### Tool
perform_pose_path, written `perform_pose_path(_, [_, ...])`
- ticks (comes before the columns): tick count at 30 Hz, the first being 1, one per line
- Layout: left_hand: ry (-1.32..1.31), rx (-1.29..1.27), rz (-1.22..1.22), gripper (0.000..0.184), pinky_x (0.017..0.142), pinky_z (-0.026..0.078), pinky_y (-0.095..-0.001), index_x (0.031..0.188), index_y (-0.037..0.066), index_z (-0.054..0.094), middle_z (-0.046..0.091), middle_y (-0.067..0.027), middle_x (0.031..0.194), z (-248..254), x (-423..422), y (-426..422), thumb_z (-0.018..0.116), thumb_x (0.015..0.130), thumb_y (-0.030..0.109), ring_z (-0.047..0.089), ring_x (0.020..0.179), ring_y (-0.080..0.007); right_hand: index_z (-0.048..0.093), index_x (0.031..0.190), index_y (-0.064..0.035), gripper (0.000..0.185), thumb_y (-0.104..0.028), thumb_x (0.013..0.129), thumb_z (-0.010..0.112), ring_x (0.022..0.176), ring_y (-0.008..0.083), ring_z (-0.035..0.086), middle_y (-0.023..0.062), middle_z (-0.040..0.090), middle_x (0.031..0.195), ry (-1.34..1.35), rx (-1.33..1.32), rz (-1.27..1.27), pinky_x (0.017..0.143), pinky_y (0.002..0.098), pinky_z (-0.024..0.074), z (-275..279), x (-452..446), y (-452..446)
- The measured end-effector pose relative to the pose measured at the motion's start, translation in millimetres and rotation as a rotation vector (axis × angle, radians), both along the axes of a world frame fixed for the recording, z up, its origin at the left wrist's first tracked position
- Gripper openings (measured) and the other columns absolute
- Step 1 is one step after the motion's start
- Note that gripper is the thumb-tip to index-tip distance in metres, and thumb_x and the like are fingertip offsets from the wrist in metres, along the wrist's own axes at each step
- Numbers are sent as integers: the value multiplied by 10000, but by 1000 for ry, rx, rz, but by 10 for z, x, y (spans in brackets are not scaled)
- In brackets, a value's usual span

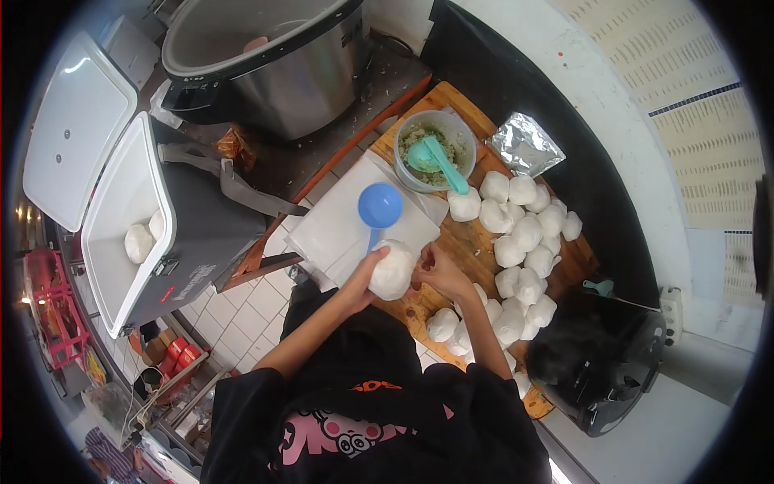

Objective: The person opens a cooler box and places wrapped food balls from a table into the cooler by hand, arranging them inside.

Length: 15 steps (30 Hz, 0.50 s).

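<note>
White bundle cupped in left hand by white paper
The bundle could be dropped or its wrapping split if it is squeezed unevenly; the blue scoop, its handle close by, could be knocked. Whether anything is pinched by the bent right hand cannot be told. The right side is crowded by piled bundles, the far side by a tub.

Clock hrs from mid-view: low pass OK over the white paper sheets at 9-10, & a narrow strip of wooden board at 3. In the way: blue scoop nr 12, plastic tub at 1 (turquoise spoon juts past its rim), white-wrapped bundles from 2 to 5, black appliance at 4, steel-sided pot at 11.
</note>
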<state>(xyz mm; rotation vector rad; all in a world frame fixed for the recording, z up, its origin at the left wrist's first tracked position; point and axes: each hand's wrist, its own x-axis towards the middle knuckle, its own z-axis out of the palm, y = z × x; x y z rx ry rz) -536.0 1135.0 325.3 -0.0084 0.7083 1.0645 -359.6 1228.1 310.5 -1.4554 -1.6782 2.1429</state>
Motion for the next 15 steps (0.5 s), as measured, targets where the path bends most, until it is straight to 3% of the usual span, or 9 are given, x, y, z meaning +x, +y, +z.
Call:
perform_pose_path(2, [151, -62, -10, 540, 877, 459, -356, 1223, 21, 405, 533, -141, 1155, -3, -146, -49, 421, 886, 442, 578, 991, -216, 438, 953, -51, 505, -203, 600, 766, 795, 175, 499, 65, 484, 749, -95, 370, 180, 694, 311, 401, 102, -32, 96])
perform_pose_path(4, [221, -117, 32, 549, 891, 441, -388, 1235, 41, 402, 537, -135, 1156, 8, -291, -144, 398, 885, 463, 556, 1031, -232, 468, 987, -43, 569, -268, 572, 786, 885, 246, 495, 112, 512, 858, -204, 818, 88, 733, 364, 404, -170, 214, 413])
perform_pose_path(6, [234, -117, 124, 555, 900, 427, -407, 1234, 72, 420, 547, -120, 1147, 83, -459, -299, 390, 876, 495, 538, 1060, -235, 499, 1054, -68, 600, -320, 583, 773, 957, 319, 467, 157, 493, 1030, -532, 1228, -168, 776, 424, 392, -195, 404, 635])
perform_pose_path(7, [229, -110, 128, 555, 900, 427, -407, 1234, 72, 420, 547, -120, 1147, 112, -556, -387, 390, 876, 495, 538, 1060, -235, 499, 1054, -68, 600, -320, 583, 773, 957, 319, 467, 157, 493, 1030, -532, 1237, -165, 776, 424, 392, -328, 479, 701])
perform_pose_path(9, [217, -152, 218, 591, 888, 437, -409, 1229, 67, 437, 554, -121, 1134, 151, -738, -590, 390, 868, 532, 550, 1040, -238, 479, 1176, -130, 605, -250, 641, 737, 988, 360, 463, 144, 422, 1190, -1002, 1401, 127, 841, 416, 400, -720, 612, 803])
perform_pose_path(10, [213, -152, 229, 591, 888, 437, -409, 1229, 67, 437, 554, -121, 1134, 183, -814, -701, 390, 868, 532, 550, 1040, -238, 479, 1176, -130, 605, -250, 641, 737, 988, 360, 463, 144, 422, 1190, -997, 1408, 137, 841, 416, 400, -761, 635, 843])
perform_pose_path(12, [310, -167, 318, 624, 883, 445, -409, 1240, 58, 438, 556, -128, 1137, 294, -947, -910, 358, 873, 557, 560, 1030, -244, 454, 1236, -187, 622, -267, 673, 707, 1034, 378, 455, 132, 457, 1207, -1067, 1172, 124, 884, 427, 378, -859, 665, 975])
perform_pose_path(14, [244, -198, 362, 635, 883, 447, -408, 1244, 52, 432, 557, -130, 1140, 640, -1091, -1127, 341, 878, 562, 562, 1029, -244, 464, 1217, -164, 580, -266, 693, 689, 1059, 352, 462, 134, 517, 1133, -853, 1267, 149, 879, 427, 381, -1309, 1076, 1258])
perform_pose_path(15, [185, -218, 401, 646, 882, 449, -406, 1249, 45, 427, 558, -131, 1143, 850, -1213, -1242, 324, 882, 567, 565, 1028, -244, 486, 1190, -79, 536, -277, 723, 660, 1138, 332, 423, 158, 503, 1186, -592, 1188, 65, 953, 436, 327, -1126, 1063, 1231])
